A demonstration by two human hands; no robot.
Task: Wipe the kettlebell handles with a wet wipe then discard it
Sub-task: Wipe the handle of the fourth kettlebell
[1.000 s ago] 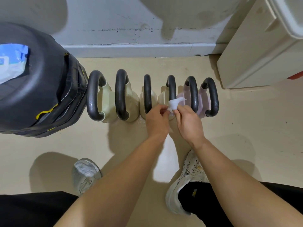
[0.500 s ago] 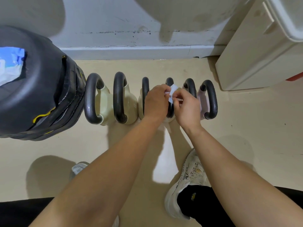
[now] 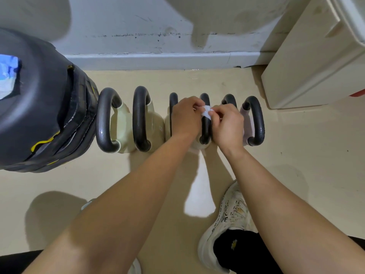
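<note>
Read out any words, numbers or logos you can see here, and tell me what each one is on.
None can be read.
Shoe: dark print along the side, too blurred to read.
Sock: small flower emblem, no words.
Second kettlebell: faint mark, illegible.
Blue-white label on the black bag: blurred.

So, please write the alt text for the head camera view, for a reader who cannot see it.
Two bare hands, left hand and right hand, pinch a small white wet wipe over one black kettlebell handle in a row of six on a beige floor. A white sneaker shows below.

Both arms reach forward, left hand (image 3: 184,115) and right hand (image 3: 228,126) pinched together.
</note>
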